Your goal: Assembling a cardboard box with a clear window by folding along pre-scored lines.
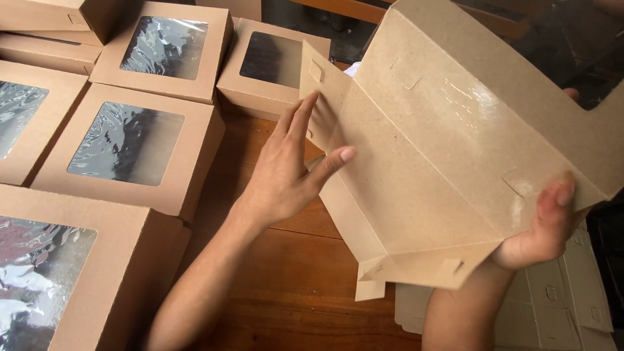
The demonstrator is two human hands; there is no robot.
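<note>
Head view: unfolded cardboard box (442, 149) slants up-right, right hand (543, 227) gripping, left hand (286, 175) fingers spread on flap

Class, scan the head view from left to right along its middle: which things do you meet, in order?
Closed brown cardboard box with a clear window → left hand → unfolded brown cardboard box blank → right hand.
</note>
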